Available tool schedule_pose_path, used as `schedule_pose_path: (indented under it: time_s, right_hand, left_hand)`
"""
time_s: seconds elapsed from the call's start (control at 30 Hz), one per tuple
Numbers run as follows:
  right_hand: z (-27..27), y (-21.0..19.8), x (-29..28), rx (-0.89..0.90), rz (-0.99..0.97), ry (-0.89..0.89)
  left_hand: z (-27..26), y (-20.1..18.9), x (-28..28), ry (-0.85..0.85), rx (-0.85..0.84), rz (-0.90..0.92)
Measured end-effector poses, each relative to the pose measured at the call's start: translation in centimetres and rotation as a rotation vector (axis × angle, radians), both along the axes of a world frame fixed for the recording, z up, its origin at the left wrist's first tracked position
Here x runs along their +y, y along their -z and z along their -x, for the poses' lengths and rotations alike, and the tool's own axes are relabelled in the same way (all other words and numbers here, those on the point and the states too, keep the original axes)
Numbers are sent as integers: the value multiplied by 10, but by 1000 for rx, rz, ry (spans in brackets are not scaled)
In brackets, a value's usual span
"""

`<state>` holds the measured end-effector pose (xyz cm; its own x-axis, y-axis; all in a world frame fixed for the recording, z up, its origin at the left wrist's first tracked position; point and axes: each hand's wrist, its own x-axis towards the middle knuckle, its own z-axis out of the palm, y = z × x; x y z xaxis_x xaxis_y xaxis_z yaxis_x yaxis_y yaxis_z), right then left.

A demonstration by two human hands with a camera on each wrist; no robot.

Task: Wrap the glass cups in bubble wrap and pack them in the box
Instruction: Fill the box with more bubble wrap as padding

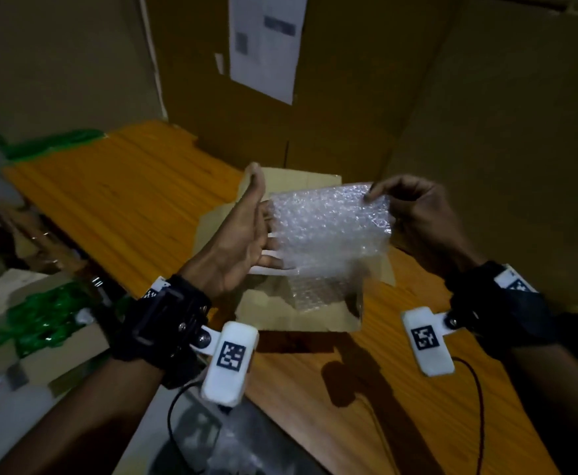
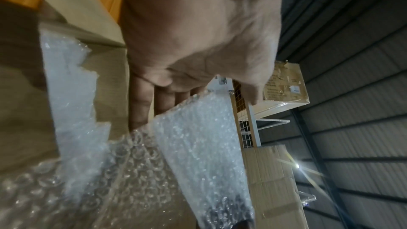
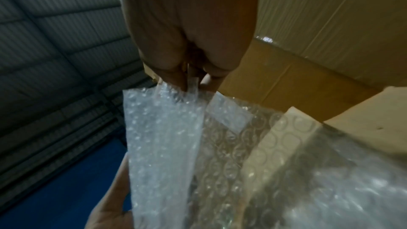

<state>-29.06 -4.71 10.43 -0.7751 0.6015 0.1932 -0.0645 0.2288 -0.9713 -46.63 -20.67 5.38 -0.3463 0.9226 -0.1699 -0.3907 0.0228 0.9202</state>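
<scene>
Left hand (image 1: 243, 241), flat with fingers straight, supports the clear bubble-wrap bundle (image 1: 328, 228) from its left side. Right hand (image 1: 417, 214) pinches the bundle's upper right corner. Bundle held above the open brown cardboard box (image 1: 297, 318), which stands on the orange wooden table (image 1: 116, 200) and holds more bubble wrap.

I see the wrap (image 1: 328, 228) held above the open box (image 1: 301, 318), which sits on the table (image 1: 136, 200). My left hand (image 1: 243, 241) is at the wrap's left edge, my right hand (image 1: 414, 214) pinching its upper right corner. More wrap lies inside the box. Big cartons (image 1: 366, 97) stand behind the table; clutter (image 1: 40, 320) lies to its left.
</scene>
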Motion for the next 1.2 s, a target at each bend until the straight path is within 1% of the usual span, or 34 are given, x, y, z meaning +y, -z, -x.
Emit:
schedule_pose_path:
  time_s: [0.07, 0.13, 0.2, 0.27, 0.37, 0.43, 0.53, 0.57, 0.63, 0.7, 0.77, 0.83, 0.87, 0.9, 0.97, 1.03, 1.07, 1.13, 1.17, 1.2]
  right_hand:
    - [16, -4, 3, 1, -34, -22]
    - [31, -8, 9, 16, -12, -40]
    - [41, -11, 14, 25, 95, -68]
    - [48, -8, 17, 15, 198, -126]
    - [55, 6, 22, -72, 186, -173]
    - [61, 16, 28, -115, 148, -174]
    - [74, 22, 41, -149, 71, -150]
    - [78, 22, 45, -182, 34, -169]
    - [91, 25, 52, -287, -18, -223]
    - [102, 32, 56, -377, -10, -250]
    - [110, 40, 62, -469, 23, -242]
    - [114, 49, 66, -515, 46, -218]
    - [115, 53, 66, -511, 59, -195]
    - [117, 56, 65, -497, 69, -161]
    - [121, 60, 60, -454, 94, -86]
    - [125, 60, 58, -409, 203, -34]
    - [128, 59, 58, -405, 279, -42]
    - [130, 56, 59, -397, 412, -122]
    - [130, 56, 59, -391, 436, -169]
    - [130, 57, 59, -394, 418, -204]
  left_hand:
    - [4, -6, -1, -10, 104, -1]
    - [9, -10, 4, -115, 181, -9]
    - [17, -14, 10, -239, 158, -35]
    - [27, -18, 16, -304, 130, -68]
    - [40, -19, 22, -353, 148, -71]
    - [46, -16, 23, -354, 192, -27]
    - [54, -11, 21, -261, 350, 52]
    - [57, -11, 21, -227, 413, 75]
    - [63, -10, 22, -225, 529, 113]
    - [70, -3, 27, -299, 617, 92]
    - [77, 8, 31, -423, 728, 72]
    - [82, 20, 33, -512, 882, 95]
    - [82, 24, 32, -524, 954, 103]
    - [80, 27, 32, -515, 1010, 96]
    - [76, 32, 31, -443, 1110, 62]
    - [70, 37, 29, -341, 1236, 61]
    - [66, 38, 28, -281, 1286, 74]
    - [60, 41, 26, -141, 1365, 124]
    - [57, 43, 25, -65, 1390, 158]
    - [57, 45, 24, 9, 1400, 193]
